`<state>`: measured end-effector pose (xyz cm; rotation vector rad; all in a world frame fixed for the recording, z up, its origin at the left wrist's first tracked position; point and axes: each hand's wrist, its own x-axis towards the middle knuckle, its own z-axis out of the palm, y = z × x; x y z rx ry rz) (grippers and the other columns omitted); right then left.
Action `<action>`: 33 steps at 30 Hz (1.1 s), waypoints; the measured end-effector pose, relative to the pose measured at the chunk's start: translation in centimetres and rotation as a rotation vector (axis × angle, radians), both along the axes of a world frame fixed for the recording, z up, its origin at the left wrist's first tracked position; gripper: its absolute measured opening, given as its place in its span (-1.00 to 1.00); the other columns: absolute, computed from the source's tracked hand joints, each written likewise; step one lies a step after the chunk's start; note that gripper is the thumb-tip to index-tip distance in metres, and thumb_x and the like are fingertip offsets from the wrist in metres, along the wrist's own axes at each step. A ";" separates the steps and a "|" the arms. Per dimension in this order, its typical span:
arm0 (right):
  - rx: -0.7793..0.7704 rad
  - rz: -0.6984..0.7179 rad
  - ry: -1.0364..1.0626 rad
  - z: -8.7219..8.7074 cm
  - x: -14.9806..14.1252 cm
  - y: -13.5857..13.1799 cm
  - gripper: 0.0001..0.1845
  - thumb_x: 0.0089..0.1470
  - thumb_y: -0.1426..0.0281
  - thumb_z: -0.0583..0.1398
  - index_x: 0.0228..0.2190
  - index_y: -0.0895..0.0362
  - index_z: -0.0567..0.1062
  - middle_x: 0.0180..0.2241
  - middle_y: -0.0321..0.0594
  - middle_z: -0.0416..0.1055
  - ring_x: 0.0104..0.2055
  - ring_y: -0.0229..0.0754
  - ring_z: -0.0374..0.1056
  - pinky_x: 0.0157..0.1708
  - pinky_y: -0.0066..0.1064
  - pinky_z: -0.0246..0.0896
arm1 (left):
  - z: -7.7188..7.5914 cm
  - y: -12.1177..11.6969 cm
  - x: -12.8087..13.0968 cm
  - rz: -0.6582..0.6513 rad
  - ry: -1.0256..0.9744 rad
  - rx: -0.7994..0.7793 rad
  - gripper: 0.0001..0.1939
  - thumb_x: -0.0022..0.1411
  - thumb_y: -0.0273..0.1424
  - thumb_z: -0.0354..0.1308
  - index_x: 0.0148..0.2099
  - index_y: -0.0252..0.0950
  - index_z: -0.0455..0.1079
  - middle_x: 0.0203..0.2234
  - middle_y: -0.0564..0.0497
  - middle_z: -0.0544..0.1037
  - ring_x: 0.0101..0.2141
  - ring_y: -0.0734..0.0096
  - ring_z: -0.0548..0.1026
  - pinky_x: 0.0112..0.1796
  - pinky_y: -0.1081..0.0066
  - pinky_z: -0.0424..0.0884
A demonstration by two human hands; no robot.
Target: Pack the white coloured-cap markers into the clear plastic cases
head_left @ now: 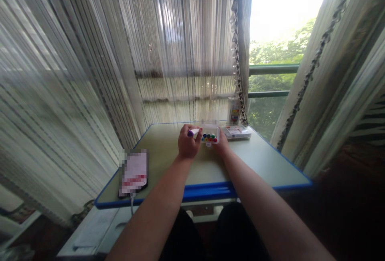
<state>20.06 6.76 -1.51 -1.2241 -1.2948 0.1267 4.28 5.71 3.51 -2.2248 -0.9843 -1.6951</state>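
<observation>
My left hand [186, 144] is closed around a white marker [195, 132], whose purple cap points toward me. Just right of it, my right hand [221, 144] grips the side of a small clear plastic box [217, 128]. The box's lid stands raised at the back, and a clasp shows at its front. Several markers [209, 137] lie inside with their coloured ends facing me: blue, green, red and others. Some of my right fingers are hidden behind the box. My left thumb is close to the box's left edge; I cannot tell whether it touches.
Both hands are over a pale table [264, 164] with a blue edge. Behind my right hand lies a flat clear case [239, 132], with an upright clear container [234, 110] behind it. A pixelated phone [135, 168] with a white cable [132, 203] rests at left. String curtains [186, 52] hang behind.
</observation>
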 end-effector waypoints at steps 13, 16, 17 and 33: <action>-0.022 -0.014 -0.017 0.3 0.0 -0.7 -0.67 -0.24 0.28 0.21 -0.33 0.11 0.40 -0.34 -0.13 0.48 -0.31 -0.03 0.40 -0.29 -0.26 0.30 | 0.1 -0.6 0.1 -0.038 0.122 0.000 -0.72 0.25 -0.26 -0.01 -0.32 -0.29 0.46 -0.42 -0.07 0.42 -0.32 0.32 0.39 -0.22 0.32 0.37; -0.007 0.009 0.003 0.2 0.1 -0.7 -0.68 -0.25 0.28 0.22 -0.35 0.09 0.38 -0.36 -0.17 0.48 -0.32 -0.07 0.39 -0.30 -0.28 0.30 | 0.1 -0.6 0.1 -0.027 0.136 0.013 -0.72 0.24 -0.26 -0.01 -0.36 -0.28 0.45 -0.45 -0.06 0.42 -0.34 0.32 0.38 -0.25 0.32 0.36; -0.001 0.010 0.006 0.2 0.1 -0.7 -0.68 -0.25 0.28 0.22 -0.35 0.09 0.38 -0.36 -0.18 0.48 -0.32 -0.07 0.39 -0.30 -0.28 0.30 | 0.1 -0.6 0.1 -0.025 0.142 0.023 -0.71 0.24 -0.26 -0.01 -0.37 -0.28 0.45 -0.46 -0.06 0.42 -0.35 0.32 0.38 -0.26 0.32 0.36; 0.005 0.007 -0.009 -0.1 0.5 -0.2 -0.64 -0.25 0.26 0.22 -0.32 0.10 0.37 -0.33 -0.16 0.47 -0.30 -0.05 0.40 -0.25 -0.23 0.31 | -0.3 0.2 0.4 -0.085 0.124 -0.046 -0.77 0.21 -0.27 0.07 -0.28 -0.31 0.45 -0.41 -0.06 0.51 -0.34 0.35 0.46 -0.25 0.35 0.41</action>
